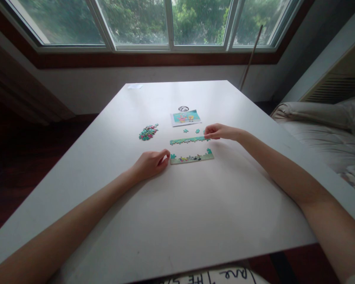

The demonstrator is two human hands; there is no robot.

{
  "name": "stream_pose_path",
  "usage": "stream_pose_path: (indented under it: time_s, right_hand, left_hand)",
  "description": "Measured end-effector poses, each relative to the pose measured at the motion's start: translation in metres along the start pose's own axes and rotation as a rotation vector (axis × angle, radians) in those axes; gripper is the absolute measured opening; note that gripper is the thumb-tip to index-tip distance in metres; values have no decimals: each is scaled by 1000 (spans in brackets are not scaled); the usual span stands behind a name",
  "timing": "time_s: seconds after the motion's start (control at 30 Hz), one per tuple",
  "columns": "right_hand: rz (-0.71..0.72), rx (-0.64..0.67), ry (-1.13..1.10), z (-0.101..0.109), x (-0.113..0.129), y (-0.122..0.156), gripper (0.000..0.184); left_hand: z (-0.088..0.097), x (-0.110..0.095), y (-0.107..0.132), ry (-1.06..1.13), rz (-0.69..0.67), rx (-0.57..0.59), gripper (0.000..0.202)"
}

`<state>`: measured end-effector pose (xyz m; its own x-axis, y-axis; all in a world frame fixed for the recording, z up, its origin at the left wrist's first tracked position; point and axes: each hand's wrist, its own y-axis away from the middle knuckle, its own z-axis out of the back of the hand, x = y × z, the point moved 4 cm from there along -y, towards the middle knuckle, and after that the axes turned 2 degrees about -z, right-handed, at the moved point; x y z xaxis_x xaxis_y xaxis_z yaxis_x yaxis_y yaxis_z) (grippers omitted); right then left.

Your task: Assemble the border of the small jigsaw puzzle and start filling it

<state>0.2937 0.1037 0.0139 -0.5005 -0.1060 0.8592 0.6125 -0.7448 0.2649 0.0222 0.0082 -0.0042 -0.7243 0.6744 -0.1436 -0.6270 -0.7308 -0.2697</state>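
Note:
On a white table (177, 205) lie two joined strips of jigsaw puzzle. The nearer strip (191, 158) has its left end beside my left hand (151, 162), which rests on the table with fingers curled, fingertips at the strip's end. The farther strip (188, 140) is touched at its right end by my right hand (219, 131), whose fingers are pinched together there. What, if anything, the pinch holds is too small to see. Two loose teal pieces (191, 130) lie just beyond the farther strip.
A heap of loose puzzle pieces (148, 132) sits to the left. A picture card (185, 117) and a small dark ring (183, 108) lie farther back. A bed with grey bedding (322, 130) stands at the right. Windows (165, 23) run along the far wall.

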Motion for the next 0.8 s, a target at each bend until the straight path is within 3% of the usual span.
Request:
stream_pose_path:
  time_s: [0.27,0.63,0.8]
  right_hand:
    - [-37,-14,-46,0,-10,-5,39]
    - [-4,-84,7,-1,1,0,39]
    - [34,-36,-35,-2,3,1,37]
  left_hand:
    - [1,0,0,-4,4,9,18]
    - [0,0,0,2,-9,-6,17]
    - [0,-1,0,9,-21,-13,16]
